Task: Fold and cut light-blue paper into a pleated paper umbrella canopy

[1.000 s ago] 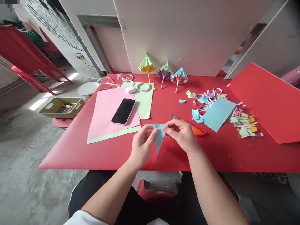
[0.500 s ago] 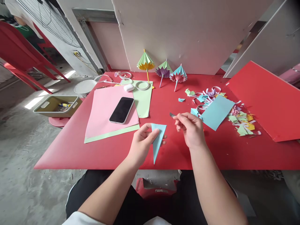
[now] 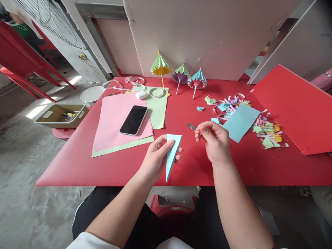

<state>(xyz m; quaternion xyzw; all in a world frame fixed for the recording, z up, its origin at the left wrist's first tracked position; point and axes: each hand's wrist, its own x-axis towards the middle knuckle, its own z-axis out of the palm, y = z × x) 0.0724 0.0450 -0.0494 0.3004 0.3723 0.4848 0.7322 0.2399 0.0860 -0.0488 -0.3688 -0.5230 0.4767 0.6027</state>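
Note:
My left hand (image 3: 155, 157) pinches a light blue paper folded into a narrow triangle (image 3: 171, 155), point down, just above the red table (image 3: 109, 169). My right hand (image 3: 215, 141) is curled over the scissors (image 3: 192, 126) lying on the table. Only the metal blade tip shows left of the fingers; the handle is hidden under the hand. The two hands are apart, with the triangle to the left of the scissors.
A black phone (image 3: 134, 120) lies on pink paper (image 3: 114, 121) over green sheets. Three paper umbrellas (image 3: 181, 74) stand at the back, with tape rings (image 3: 156, 92) and an earbud case (image 3: 141, 94). A blue sheet (image 3: 241, 121) and paper scraps (image 3: 267, 133) lie right, beside a red board (image 3: 295, 107).
My right hand let go of the blue triangle and moved right and back onto the scissors, covering their orange handle. My left hand kept the triangle and lowered it slightly.

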